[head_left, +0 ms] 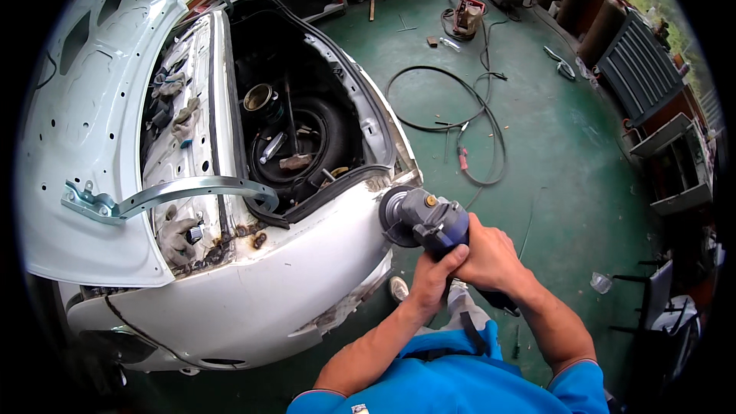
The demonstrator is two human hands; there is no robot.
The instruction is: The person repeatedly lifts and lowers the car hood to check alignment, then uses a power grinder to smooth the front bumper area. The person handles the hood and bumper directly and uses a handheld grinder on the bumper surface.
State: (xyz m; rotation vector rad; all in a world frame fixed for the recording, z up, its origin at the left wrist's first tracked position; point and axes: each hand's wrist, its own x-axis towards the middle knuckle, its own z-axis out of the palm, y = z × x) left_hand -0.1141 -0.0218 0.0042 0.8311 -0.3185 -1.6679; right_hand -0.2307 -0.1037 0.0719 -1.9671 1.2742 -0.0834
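Both of my hands are wrapped round an angle grinder (429,217) with a grey gear head and a dark blue body. My left hand (432,280) grips the lower side of the body, its thumb lying along the tool. On the other side my right hand (494,254) closes round the body from above. The grinder's disc (394,205) is beside the rear corner of a white car body (307,261), where bare, scraped metal shows. Whether the disc touches the metal I cannot tell. Part of the grinder's handle is hidden by my fingers.
The boot lies open, with a tyre (337,134), a can (261,97) and a hammer (295,161) inside. A curved hinge arm (199,188) joins the raised lid (84,107). Gloves (178,239) rest on the car's ledge. Black hose (395,80) loops across the green floor.
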